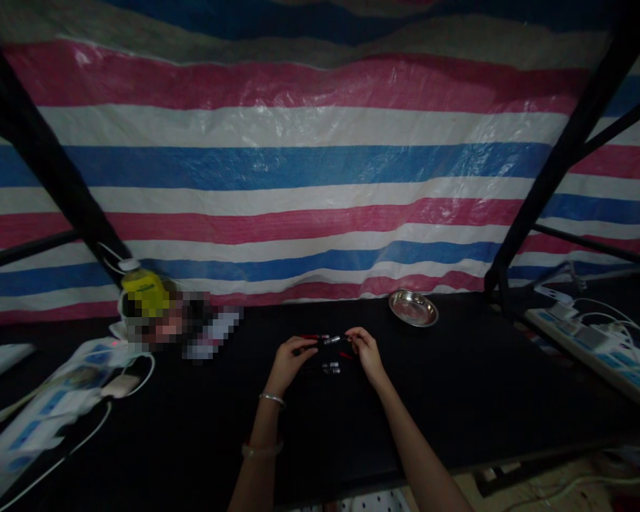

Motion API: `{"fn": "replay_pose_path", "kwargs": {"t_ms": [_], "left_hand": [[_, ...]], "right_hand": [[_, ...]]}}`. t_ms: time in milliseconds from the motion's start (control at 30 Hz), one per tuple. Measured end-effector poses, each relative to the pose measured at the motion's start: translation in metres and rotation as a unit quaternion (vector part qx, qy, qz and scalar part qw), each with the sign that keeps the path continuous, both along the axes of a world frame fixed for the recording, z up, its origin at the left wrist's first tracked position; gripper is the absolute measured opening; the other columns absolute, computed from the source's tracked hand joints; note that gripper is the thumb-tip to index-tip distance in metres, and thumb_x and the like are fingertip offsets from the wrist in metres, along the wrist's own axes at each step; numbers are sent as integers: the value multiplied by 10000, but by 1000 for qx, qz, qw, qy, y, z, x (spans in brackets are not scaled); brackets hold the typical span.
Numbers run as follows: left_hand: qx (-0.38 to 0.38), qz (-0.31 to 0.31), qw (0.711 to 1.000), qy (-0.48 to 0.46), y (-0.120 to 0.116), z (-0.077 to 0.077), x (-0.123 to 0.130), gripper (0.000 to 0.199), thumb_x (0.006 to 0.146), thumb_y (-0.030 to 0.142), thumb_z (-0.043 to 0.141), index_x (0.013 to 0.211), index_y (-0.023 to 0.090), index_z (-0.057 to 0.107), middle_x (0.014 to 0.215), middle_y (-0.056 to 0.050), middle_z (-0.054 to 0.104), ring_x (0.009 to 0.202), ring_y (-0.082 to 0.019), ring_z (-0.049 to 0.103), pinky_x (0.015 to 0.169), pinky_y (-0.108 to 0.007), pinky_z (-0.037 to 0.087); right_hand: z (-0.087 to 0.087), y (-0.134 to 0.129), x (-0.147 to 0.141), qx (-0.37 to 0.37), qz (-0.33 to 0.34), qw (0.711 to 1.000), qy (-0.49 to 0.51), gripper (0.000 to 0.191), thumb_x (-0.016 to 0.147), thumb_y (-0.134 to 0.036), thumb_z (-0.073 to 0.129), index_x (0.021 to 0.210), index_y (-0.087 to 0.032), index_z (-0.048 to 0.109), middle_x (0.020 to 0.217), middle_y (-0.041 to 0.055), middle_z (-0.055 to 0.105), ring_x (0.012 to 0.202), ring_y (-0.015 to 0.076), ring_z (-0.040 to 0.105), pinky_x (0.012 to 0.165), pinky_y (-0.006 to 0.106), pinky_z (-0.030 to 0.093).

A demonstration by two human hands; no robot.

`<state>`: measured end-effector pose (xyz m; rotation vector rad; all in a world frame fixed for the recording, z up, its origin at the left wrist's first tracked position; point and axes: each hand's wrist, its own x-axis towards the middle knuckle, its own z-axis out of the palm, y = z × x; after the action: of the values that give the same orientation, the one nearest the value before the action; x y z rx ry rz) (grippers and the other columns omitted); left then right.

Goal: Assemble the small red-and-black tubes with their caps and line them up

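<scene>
My left hand (pixel 291 361) is closed, thumb and fingers pinching a slim dark pen-like piece with a silvery end (pixel 331 340). Opposite it, my right hand (pixel 365 351) pinches something thin and dark close to that silvery end; whether the two parts touch is too small to tell. Just beyond my left fingers lies a red and dark slim piece (pixel 314 336). Below the hands, dark slim pieces with shiny ends (pixel 331 368) rest on the black tabletop (pixel 320 434). A small red piece (pixel 345 355) shows beside my right fingers.
A round metal dish (pixel 414 308) sits at the back right. Power strips with plugs and white cables lie at the left (pixel 48 412) and right (pixel 600 348). A bottle with yellow contents (pixel 152 290) stands back left. Black frame posts and a striped sheet (pixel 309 167) bound the table.
</scene>
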<state>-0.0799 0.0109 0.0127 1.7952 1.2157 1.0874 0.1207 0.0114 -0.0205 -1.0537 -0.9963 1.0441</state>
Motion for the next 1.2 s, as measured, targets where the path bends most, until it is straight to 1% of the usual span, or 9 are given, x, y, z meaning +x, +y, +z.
{"fn": "replay_pose_path", "kwargs": {"t_ms": [133, 233, 367, 433, 533, 633, 800, 1033, 1200], "left_hand": [[0, -11, 1000, 5, -1, 0, 4, 209, 696, 309, 643, 865, 205, 712, 887, -64, 658, 787, -170, 588, 720, -308, 481], [7, -18, 1000, -5, -2, -1, 7, 183, 704, 282, 645, 863, 217, 710, 900, -57, 658, 843, -176, 590, 763, -319, 482], [24, -22, 999, -5, -2, -3, 12, 178, 718, 298, 642, 868, 228, 709, 908, -53, 650, 878, -176, 587, 825, -341, 474], [38, -11, 999, -8, -2, -4, 14, 185, 722, 323, 638, 866, 232, 710, 910, -52, 637, 881, -175, 589, 839, -348, 471], [55, -2, 998, -7, -2, -6, 16, 206, 721, 363, 638, 872, 243, 709, 923, -51, 628, 896, -182, 589, 856, -361, 463], [66, -13, 998, -1, -2, -7, 18, 214, 720, 378, 644, 878, 250, 710, 920, -52, 646, 902, -195, 588, 865, -375, 451], [80, -35, 996, 19, -5, -6, 23, 195, 749, 340, 631, 907, 250, 701, 921, -43, 679, 915, -194, 588, 862, -362, 437], [122, 9, 982, 142, -12, -2, 27, 209, 797, 354, 580, 976, 303, 673, 989, -21, 686, 969, -215, 568, 857, -393, 387], [146, 14, 979, 139, -11, -4, 28, 218, 812, 362, 561, 995, 305, 664, 992, -18, 686, 944, -204, 579, 817, -361, 399]], "right_hand": [[0, -4, -1, 35, -8, 998, -44, 168, 700, -327, 514, 777, -219, 618, 645, -23, 526, 563, 132, 437, 549, 241, 337], [1, -8, -3, 52, -11, 994, -91, 187, 753, -362, 500, 809, -224, 612, 733, 5, 557, 698, 166, 496, 654, 260, 389], [5, -14, -7, 92, -20, 985, -143, 211, 810, -362, 456, 869, -228, 608, 870, 39, 566, 836, 191, 514, 764, 289, 411], [8, -17, -9, 109, -26, 981, -160, 232, 839, -348, 419, 915, -229, 603, 924, 50, 555, 874, 192, 515, 781, 293, 418], [11, -20, -11, 132, -57, 973, -179, 269, 871, -329, 368, 998, -216, 576, 900, 50, 542, 855, 181, 522, 786, 302, 425], [12, -20, -12, 160, -92, 961, -206, 285, 891, -305, 336, 1052, -199, 546, 865, 46, 538, 832, 170, 530, 801, 318, 424], [11, -21, -13, 170, -120, 952, -223, 295, 900, -265, 308, 1103, -193, 510, 919, 61, 559, 893, 168, 545, 844, 332, 422], [12, -23, -13, 183, -119, 946, -238, 310, 910, -260, 291, 1116, -198, 514, 975, 77, 598, 955, 179, 560, 882, 362, 422], [19, -28, -17, 187, -96, 938, -276, 341, 923, -262, 279, 1189, -226, 489, 1076, 77, 601, 1036, 190, 528, 902, 396, 411]]}}
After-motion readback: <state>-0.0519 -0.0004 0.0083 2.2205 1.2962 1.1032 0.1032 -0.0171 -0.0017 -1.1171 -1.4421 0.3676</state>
